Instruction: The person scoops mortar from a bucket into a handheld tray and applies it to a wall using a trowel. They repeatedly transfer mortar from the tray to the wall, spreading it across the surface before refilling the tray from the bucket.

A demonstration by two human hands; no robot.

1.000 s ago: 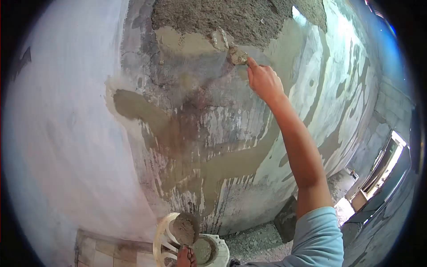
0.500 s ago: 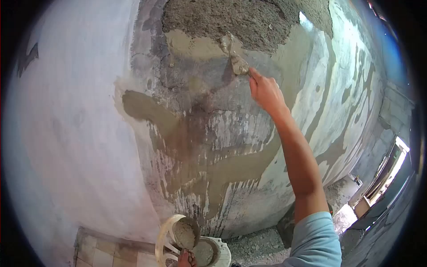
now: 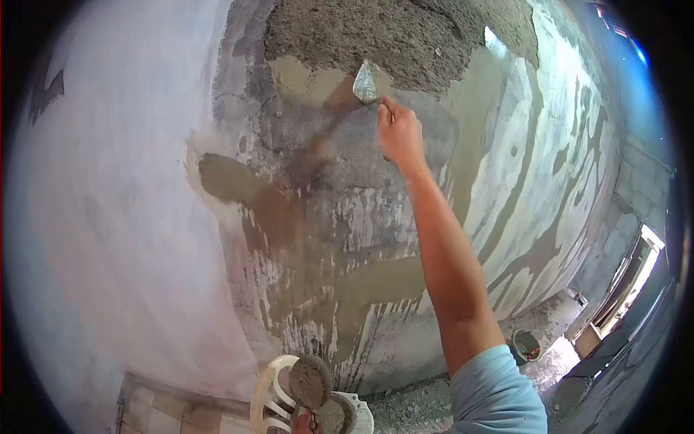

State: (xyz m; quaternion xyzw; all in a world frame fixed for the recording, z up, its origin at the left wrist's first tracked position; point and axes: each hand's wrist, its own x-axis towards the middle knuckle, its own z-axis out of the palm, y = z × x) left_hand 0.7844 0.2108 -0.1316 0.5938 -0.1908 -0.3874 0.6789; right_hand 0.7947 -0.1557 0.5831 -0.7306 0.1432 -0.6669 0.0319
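My right hand (image 3: 401,137) is closed around the handle of a small pointed trowel (image 3: 365,84), whose blade is up near the lower edge of the rough mortar patch (image 3: 376,32) on the wall. Below that patch lies a strip of smoother, lighter mortar (image 3: 307,81). At the bottom, my left hand (image 3: 305,424) is partly cut off by the frame edge and closed on the rim or handle of a round container (image 3: 309,382) of grey mortar. The container is tilted above a second container of mortar (image 3: 334,418) on a white plastic chair (image 3: 366,419).
The wall (image 3: 137,195) is painted pale at left and streaked with wet mortar at right. A dark bucket (image 3: 525,346) with small items stands on the floor at right, near a bright doorway (image 3: 629,289). Rubble (image 3: 412,405) lies along the wall's foot.
My right hand and the trowel have moved left, and the trowel blade has turned to show its flat, shiny face. The dark bucket has come into fuller view behind my arm.
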